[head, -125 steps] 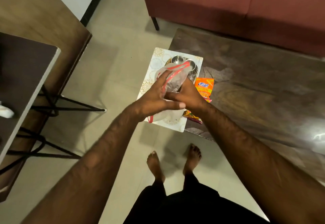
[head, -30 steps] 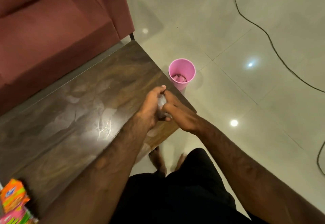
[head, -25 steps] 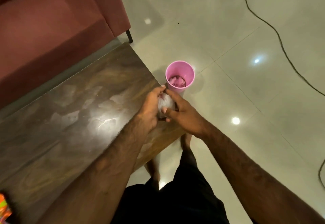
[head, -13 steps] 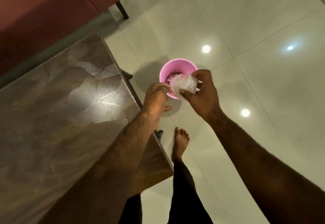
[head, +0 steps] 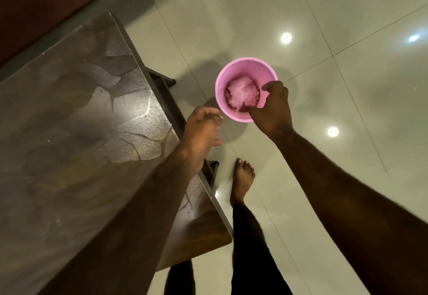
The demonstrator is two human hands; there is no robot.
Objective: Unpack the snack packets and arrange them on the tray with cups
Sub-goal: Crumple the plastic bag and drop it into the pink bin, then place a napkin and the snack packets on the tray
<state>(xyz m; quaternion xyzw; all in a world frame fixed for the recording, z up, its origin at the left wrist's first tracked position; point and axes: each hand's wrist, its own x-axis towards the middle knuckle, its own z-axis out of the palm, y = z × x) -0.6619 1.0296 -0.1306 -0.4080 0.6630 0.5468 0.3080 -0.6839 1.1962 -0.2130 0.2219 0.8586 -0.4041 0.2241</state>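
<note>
A crumpled clear plastic bag (head: pixel 242 92) lies inside a pink bin (head: pixel 222 100) on the floor. My right hand (head: pixel 272 107) hangs over the bin's near right rim with its fingers loosely curled downward, holding nothing. My left hand (head: pixel 202 130) hovers above the wooden table's corner edge, left of the bin, loosely curled and empty. The tray, cups and snack packets are out of view.
The dark wooden table (head: pixel 81 132) fills the left side, its corner near my legs. A maroon sofa (head: pixel 46 0) stands behind it. My bare foot (head: pixel 242 179) rests on the glossy tiled floor (head: pixel 347 86) just below the bin.
I turned from the tray to the bin, crumpling the bag in both hands. My right hand carried the bag over the bin and let it go; it now lies inside.
</note>
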